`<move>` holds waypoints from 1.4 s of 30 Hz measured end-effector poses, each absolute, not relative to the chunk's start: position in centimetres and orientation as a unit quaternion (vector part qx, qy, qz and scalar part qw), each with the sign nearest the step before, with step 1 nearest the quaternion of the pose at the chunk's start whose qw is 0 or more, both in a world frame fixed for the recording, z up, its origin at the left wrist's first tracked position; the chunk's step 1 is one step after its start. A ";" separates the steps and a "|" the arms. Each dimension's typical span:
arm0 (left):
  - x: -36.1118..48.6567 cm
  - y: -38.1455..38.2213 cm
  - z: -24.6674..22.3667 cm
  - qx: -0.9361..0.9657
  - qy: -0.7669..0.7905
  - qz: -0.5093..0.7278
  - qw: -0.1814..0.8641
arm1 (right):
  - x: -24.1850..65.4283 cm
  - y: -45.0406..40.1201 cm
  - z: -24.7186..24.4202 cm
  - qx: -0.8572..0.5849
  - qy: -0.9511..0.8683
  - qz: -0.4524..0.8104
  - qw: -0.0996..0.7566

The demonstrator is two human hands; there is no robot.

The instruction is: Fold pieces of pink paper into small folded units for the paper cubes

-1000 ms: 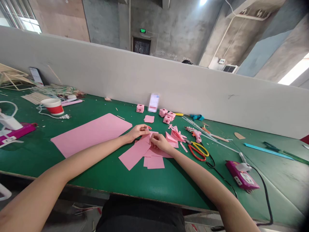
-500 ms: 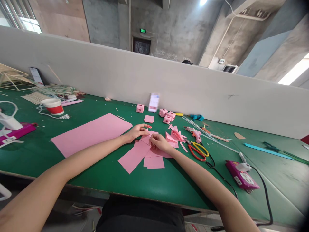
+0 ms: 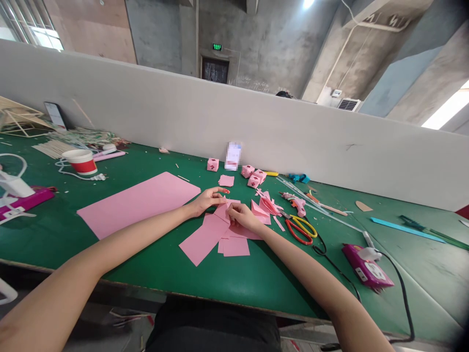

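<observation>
My left hand (image 3: 208, 200) pinches the upper left edge of a small pink paper piece (image 3: 222, 212); its index finger, with something red on the tip, points right. Closed on the same piece from the right is my right hand (image 3: 240, 215). Below them a pink paper strip (image 3: 201, 242) lies slanted, and small pink squares (image 3: 237, 247) lie beside it. Folded pink papers (image 3: 260, 211) are just right of my right hand. Behind the hands stand several pink paper boxes (image 3: 253, 181) and a stack of pink squares (image 3: 226, 181).
A large pink sheet (image 3: 139, 203) lies at the left, with a paper cup (image 3: 81, 162) behind it. Scissors (image 3: 300, 230), a glue gun (image 3: 295, 203) and a purple power strip (image 3: 367, 265) are on the right. A phone (image 3: 233, 156) leans against the white partition (image 3: 176, 115).
My right hand has shifted very slightly right on the paper. The slanted strip's lower end has moved a little toward me. The left hand is almost unchanged.
</observation>
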State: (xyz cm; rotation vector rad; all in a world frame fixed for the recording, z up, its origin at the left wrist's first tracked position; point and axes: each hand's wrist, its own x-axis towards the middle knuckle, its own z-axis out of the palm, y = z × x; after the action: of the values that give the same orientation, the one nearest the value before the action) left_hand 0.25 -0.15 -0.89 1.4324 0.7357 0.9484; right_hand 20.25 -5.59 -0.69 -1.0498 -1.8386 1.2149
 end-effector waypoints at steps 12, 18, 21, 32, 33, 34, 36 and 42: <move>0.1 -0.3 -0.7 0.617 0.314 0.400 0.601 | 20.2 -5.6 -0.7 -0.408 -0.708 0.465 0.339; 0.2 -0.4 -0.5 0.618 0.320 0.392 0.601 | 20.2 -5.6 -0.5 -0.409 -0.709 0.462 0.341; 0.2 -0.3 -0.7 0.617 0.322 0.395 0.600 | 20.3 -5.7 -0.5 -0.409 -0.709 0.463 0.341; 0.1 -0.3 -0.8 0.624 0.310 0.395 0.599 | 20.3 -5.7 -0.5 -0.403 -0.711 0.470 0.333; 0.1 -0.2 -0.8 0.623 0.311 0.396 0.599 | 20.3 -5.7 -0.5 -0.403 -0.710 0.470 0.334; 0.1 -0.2 -0.8 0.623 0.312 0.396 0.598 | 20.3 -5.7 -0.5 -0.403 -0.710 0.471 0.335; 0.1 -0.2 -0.8 0.622 0.315 0.393 0.599 | 20.3 -5.6 -0.6 -0.401 -0.710 0.471 0.336; 0.1 -0.2 -0.7 0.619 0.322 0.390 0.601 | 20.3 -5.5 -0.8 -0.399 -0.710 0.472 0.338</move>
State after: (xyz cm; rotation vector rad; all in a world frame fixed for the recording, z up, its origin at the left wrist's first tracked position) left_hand 0.12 -0.16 -0.72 1.4356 0.7452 0.9040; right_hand 20.27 -5.48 -0.80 -1.0389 -1.8495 1.2298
